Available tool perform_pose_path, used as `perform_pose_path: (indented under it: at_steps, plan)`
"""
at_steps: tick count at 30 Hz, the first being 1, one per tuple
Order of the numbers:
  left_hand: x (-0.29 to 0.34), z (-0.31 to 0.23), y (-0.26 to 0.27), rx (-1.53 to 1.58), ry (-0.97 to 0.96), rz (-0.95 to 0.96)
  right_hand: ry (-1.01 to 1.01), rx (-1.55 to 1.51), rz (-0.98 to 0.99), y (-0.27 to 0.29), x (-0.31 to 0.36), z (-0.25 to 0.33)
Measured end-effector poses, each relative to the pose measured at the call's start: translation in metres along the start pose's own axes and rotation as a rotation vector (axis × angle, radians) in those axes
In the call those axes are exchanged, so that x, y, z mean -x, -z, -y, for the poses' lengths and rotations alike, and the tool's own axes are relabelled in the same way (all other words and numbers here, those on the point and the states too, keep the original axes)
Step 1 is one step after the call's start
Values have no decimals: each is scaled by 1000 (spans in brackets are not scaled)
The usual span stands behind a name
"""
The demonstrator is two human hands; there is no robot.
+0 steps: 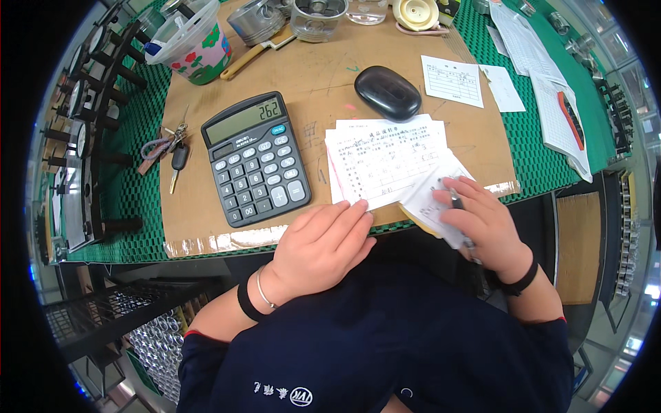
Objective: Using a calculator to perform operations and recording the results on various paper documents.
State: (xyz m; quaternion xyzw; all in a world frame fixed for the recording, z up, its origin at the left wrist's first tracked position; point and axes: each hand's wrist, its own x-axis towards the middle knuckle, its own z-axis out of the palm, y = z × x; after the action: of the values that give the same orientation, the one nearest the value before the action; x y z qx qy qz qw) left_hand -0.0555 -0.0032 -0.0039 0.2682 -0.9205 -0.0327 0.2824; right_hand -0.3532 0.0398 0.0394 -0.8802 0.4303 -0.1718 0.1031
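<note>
My left hand [322, 249] lies flat, its fingertips on the lower edge of a stack of printed forms [387, 157] with handwriting in them. My right hand [484, 224] is closed round a pen [470, 246], which shows in part between and below the fingers. Under the right fingers is a small, slightly blurred notepad [428, 205] with writing on it, tilted over the lower right corner of the forms. Left of the forms lies a black desk calculator [256, 160] with its display lit up with digits. A glossy black computer mouse [388, 93] rests against the forms' top edge.
Keys [177, 158] lie left of the calculator. A flowered plastic tub [196, 51], a wooden-handled tool [242, 63] and metal pistons [318, 17] stand at the back. Loose slips [452, 81] and a clipboard-like paper pile [559, 124] lie right. Dial gauges [79, 96] line the left.
</note>
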Motion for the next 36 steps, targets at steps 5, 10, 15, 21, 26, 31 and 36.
perform_pose_path:
  at_steps: [5, 10, 15, 21, 26, 31, 36]
  plan:
    - [-19, -8, 18, 43, 184, 37, -110, 33, -477, 21, 28, -19]
    - [-11, -3, 6, 0, 12, 105, -434, 227, -385, 46, 27, -33]
    - [-8, -2, 7, -34, -99, -42, -107, 3, -179, 25, 1, 7]
    - [-22, -6, 10, -9, -189, -187, 103, 86, -112, 0, -27, 19]
    - [-24, 2, 7, 138, -121, -246, 48, 176, -315, 17, -24, 18]
    - [-22, 1, 14, 26, 77, 115, -98, 121, -764, 47, -14, -13]
    - [-14, -1, 13, -17, 29, 122, -244, 262, -655, 49, -19, -32]
